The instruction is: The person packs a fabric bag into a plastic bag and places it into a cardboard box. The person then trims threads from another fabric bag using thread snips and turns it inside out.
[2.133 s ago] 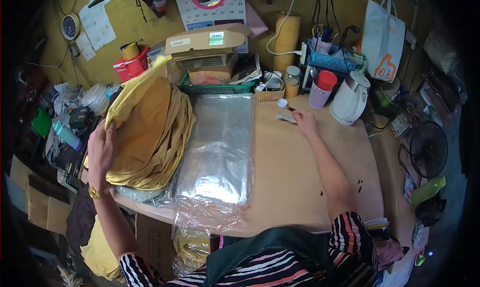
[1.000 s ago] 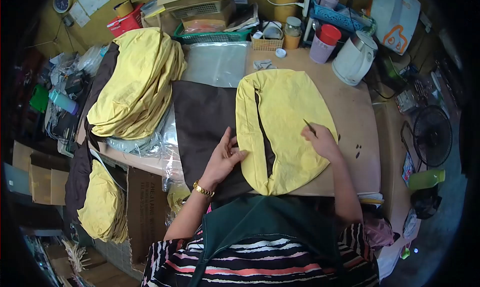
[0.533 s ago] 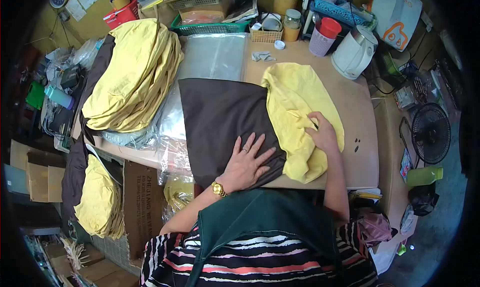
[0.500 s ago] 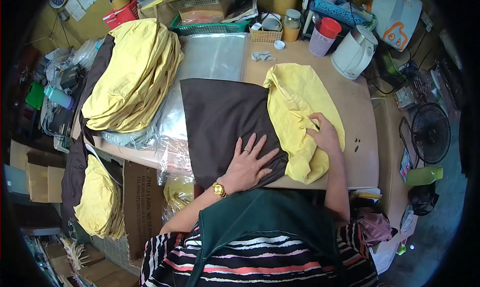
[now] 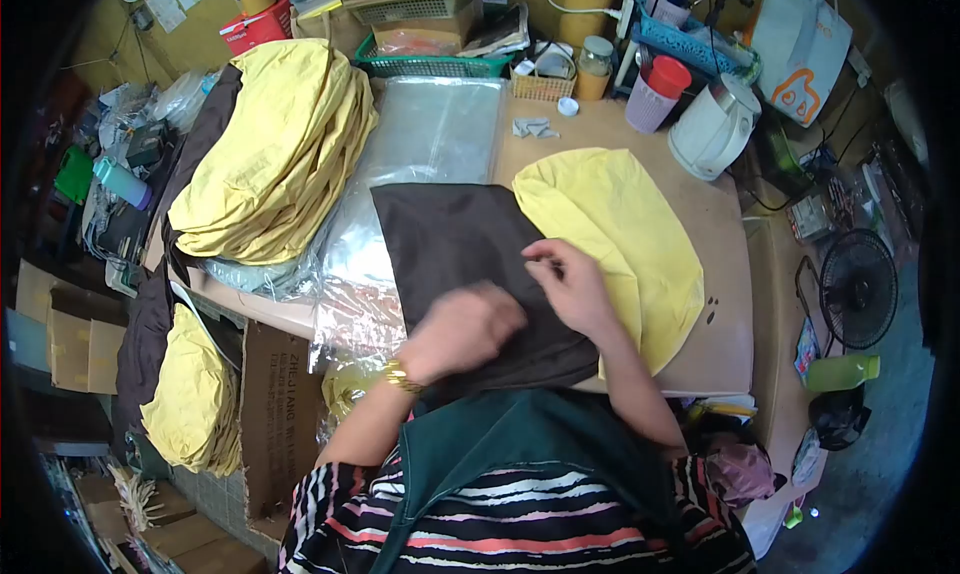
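Note:
A fabric piece lies on the table in front of me, with a dark brown part [image 5: 455, 239] on the left and a yellow part [image 5: 640, 224] on the right. My left hand [image 5: 465, 329], wearing a gold watch, is over the brown part, and motion smears its fingers. Close by on the right, my right hand [image 5: 575, 292] is over the brown fabric near the seam, its thumb and fingers pinched together. Something small and dark shows at those fingertips, too small to name.
Yellow and brown fabric pieces form a tall stack [image 5: 275, 154] at the left. Clear plastic bags [image 5: 435, 124] lie behind the brown part. At the back right stand a white kettle [image 5: 712, 129] and a cup holder [image 5: 650, 104]. More fabric [image 5: 190, 394] hangs below the table's left edge.
The yellow part, bunched earlier, now lies flatter and spread. My right hand has moved left from the yellow onto the brown. My left hand has lifted from lying flat and spread.

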The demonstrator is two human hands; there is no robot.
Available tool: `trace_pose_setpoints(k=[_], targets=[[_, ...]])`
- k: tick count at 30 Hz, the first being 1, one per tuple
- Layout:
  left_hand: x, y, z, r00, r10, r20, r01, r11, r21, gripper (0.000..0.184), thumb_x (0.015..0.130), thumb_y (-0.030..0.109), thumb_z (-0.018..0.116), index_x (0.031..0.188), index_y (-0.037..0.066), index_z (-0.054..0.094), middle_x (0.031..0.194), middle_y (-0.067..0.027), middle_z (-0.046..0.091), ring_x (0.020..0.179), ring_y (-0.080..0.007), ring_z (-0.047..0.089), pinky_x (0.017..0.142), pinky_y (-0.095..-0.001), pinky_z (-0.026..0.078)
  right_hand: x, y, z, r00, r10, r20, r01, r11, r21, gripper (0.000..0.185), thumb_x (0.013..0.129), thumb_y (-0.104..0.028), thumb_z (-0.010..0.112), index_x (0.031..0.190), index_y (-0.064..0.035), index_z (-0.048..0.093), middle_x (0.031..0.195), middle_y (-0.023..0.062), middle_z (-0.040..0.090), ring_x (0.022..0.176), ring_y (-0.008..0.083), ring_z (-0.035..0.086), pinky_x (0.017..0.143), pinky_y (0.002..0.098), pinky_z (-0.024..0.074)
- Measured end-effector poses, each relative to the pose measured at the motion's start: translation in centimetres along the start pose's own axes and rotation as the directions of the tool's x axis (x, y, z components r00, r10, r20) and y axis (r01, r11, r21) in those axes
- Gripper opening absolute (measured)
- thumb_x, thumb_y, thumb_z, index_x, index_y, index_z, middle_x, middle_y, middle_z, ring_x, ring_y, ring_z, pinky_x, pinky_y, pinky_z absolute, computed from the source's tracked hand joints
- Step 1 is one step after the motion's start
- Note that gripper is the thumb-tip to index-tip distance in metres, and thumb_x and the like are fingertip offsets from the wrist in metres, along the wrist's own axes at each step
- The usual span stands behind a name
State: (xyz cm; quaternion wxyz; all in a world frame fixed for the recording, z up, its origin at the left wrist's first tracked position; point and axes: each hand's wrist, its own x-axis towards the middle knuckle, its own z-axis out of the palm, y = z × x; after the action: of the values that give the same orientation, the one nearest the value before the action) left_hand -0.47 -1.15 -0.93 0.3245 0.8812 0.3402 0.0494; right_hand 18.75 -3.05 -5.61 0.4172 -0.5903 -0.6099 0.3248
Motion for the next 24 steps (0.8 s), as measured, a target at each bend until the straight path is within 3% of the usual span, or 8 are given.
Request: trace_pose_setpoints(k=[3, 4, 8, 10, 13, 16, 20, 24], targets=[[1.1, -10.5, -1.2, 0.642, -0.016, -0.767, 0.129, 0.988, 0.087, 0.042, 0.084, 0.019, 0.069, 0.117, -0.003, 0.056, 0.106, -0.0226, 0.059, 0.097, -0.0370, 0.059, 0.084, -0.0437, 0.048, 1.0, -3.8, -6.9, 0.981, 0.076, -0.179, -0.095, 0.990, -0.103, 0.029, 0.087, -0.014, 0.065, 0.113, -0.0034, 0.061, 0.111, 0.0150, 0.066, 0.102, 0.0290, 0.064, 0.083, 0.0360, 0.0499], [1.4, -10.8, -2.7, 0.644, -0.338, -0.686, 0.352, 0.927, -0.127, 0.053, 0.084, 0.025, 0.070, 0.124, -0.003, 0.051, 0.109, -0.0233, 0.058, 0.093, -0.0368, 0.061, 0.081, -0.0419, 0.049, 2.8, -2.5, -9.4, 0.960, 0.082, -0.268, -0.168, 0.934, -0.316, 0.034, 0.086, -0.017, 0.066, 0.116, -0.0026, 0.059, 0.115, 0.0176, 0.064, 0.104, 0.0299, 0.063, 0.085, 0.0366, 0.0489], [4.8, -16.8, -2.3, 0.505, -0.110, -0.856, 0.314, 0.947, 0.063, 0.050, 0.084, 0.028, 0.071, 0.120, -0.002, 0.056, 0.104, -0.0201, 0.062, 0.083, -0.0337, 0.065, 0.073, -0.0416, 0.051, 9.4, 11.6, -16.7, 0.851, 0.340, -0.399, -0.521, 0.634, -0.571, 0.054, 0.080, -0.028, 0.071, 0.122, 0.0032, 0.055, 0.122, 0.0268, 0.058, 0.112, 0.0372, 0.058, 0.091, 0.0434, 0.0458], [5.9, -16.1, -3.7, 0.748, -0.409, -0.523, 0.411, 0.904, -0.119, 0.040, 0.084, 0.028, 0.072, 0.111, 0.000, 0.064, 0.092, -0.0130, 0.066, 0.078, -0.0259, 0.065, 0.072, -0.0379, 0.050, 10.5, 14.1, -17.8, 0.828, 0.477, -0.296, -0.553, 0.602, -0.576, 0.059, 0.076, -0.033, 0.073, 0.117, 0.0070, 0.058, 0.118, 0.0274, 0.060, 0.111, 0.0353, 0.060, 0.090, 0.0457, 0.0464], [6.6, -17.8, -5.3, 0.728, -0.424, -0.539, 0.225, 0.890, -0.397, 0.028, 0.084, 0.025, 0.072, 0.100, 0.003, 0.069, 0.082, -0.0071, 0.066, 0.080, -0.0198, 0.064, 0.075, -0.0337, 0.048, 10.8, 13.8, -20.1, 0.896, 0.162, -0.414, -0.160, 0.986, 0.040, 0.025, 0.084, -0.018, 0.067, 0.100, 0.0006, 0.064, 0.093, 0.0129, 0.066, 0.079, 0.0212, 0.063, 0.073, 0.0354, 0.0505], [6.7, -16.8, -8.5, 0.573, -0.071, -0.817, -0.236, 0.940, -0.247, 0.019, 0.092, 0.016, 0.064, 0.104, 0.002, 0.064, 0.122, -0.0074, 0.058, 0.104, -0.0125, 0.055, 0.087, -0.0281, 0.045, 8.7, 5.2, -24.3, 0.886, 0.065, -0.459, 0.316, 0.640, 0.701, 0.005, 0.090, -0.006, 0.064, 0.092, -0.0084, 0.060, 0.081, 0.0006, 0.059, 0.064, 0.0077, 0.052, 0.059, 0.0193, 0.0419], [2.4, -11.7, -14.2, 0.364, -0.015, -0.931, -0.714, 0.637, -0.289, 0.019, 0.099, 0.014, 0.053, 0.110, 0.001, 0.061, 0.104, -0.0021, 0.063, 0.094, -0.0074, 0.055, 0.086, -0.0226, 0.042, 4.8, 0.1, -27.6, 0.738, -0.126, -0.663, 0.645, 0.419, 0.639, 0.030, 0.090, -0.008, 0.064, 0.118, -0.0066, 0.058, 0.112, 0.0078, 0.064, 0.100, 0.0185, 0.062, 0.086, 0.0334, 0.0519], [-5.1, -4.7, -11.5, 0.454, 0.059, -0.889, -0.541, 0.811, -0.223, 0.010, 0.094, 0.008, 0.054, 0.091, 0.000, 0.059, 0.098, -0.0073, 0.058, 0.086, -0.0121, 0.053, 0.076, -0.0238, 0.041, 1.1, 10.2, -32.1, 0.702, 0.148, -0.696, 0.558, 0.493, 0.668, 0.032, 0.094, -0.009, 0.056, 0.126, -0.0058, 0.052, 0.124, 0.0103, 0.058, 0.109, 0.0239, 0.058, 0.094, 0.0403, 0.0502]])
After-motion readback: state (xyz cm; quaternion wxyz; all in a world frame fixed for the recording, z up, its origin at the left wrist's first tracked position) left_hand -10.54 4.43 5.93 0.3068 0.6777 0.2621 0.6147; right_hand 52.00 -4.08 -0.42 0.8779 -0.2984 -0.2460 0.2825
